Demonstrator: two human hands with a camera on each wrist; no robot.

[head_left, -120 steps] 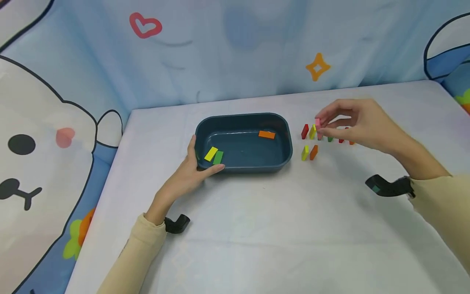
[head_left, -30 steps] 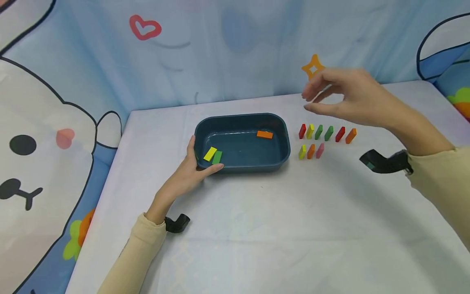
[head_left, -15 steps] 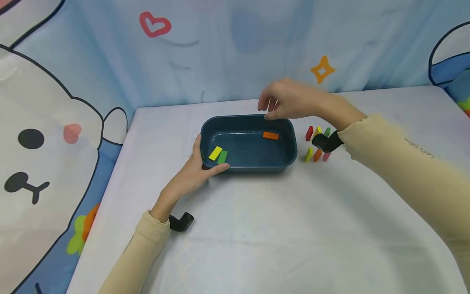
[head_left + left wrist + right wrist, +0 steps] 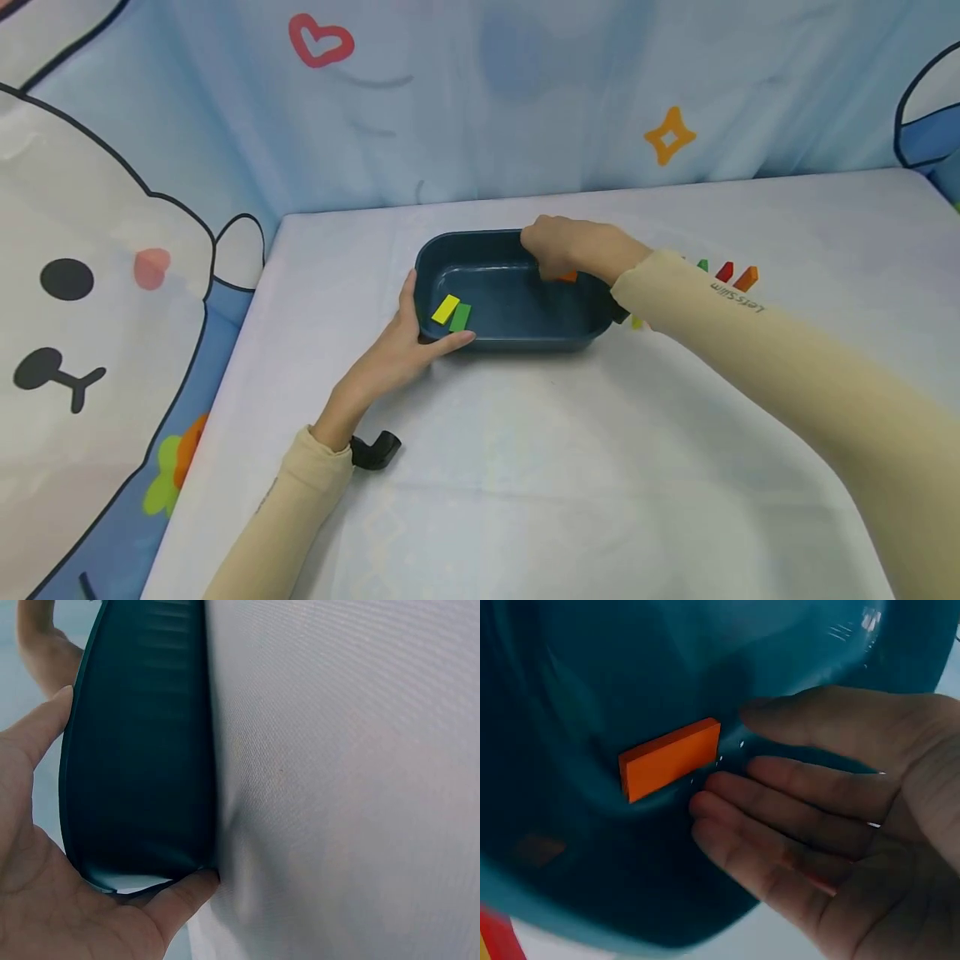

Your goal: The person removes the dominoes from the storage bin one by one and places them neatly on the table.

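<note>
Fingertips of your right hand (image 4: 810,825), spread and holding nothing, sit just beside the flat orange rectangular block (image 4: 670,758) inside the dark teal plastic tub (image 4: 510,337); its long axis runs crosswise before them. Your left hand (image 4: 401,350) grips the tub's near corner, farther off.

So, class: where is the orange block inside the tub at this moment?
The orange block lies on the floor of the dark teal tub, at its far right end, just beyond the right hand's fingertips.
</note>
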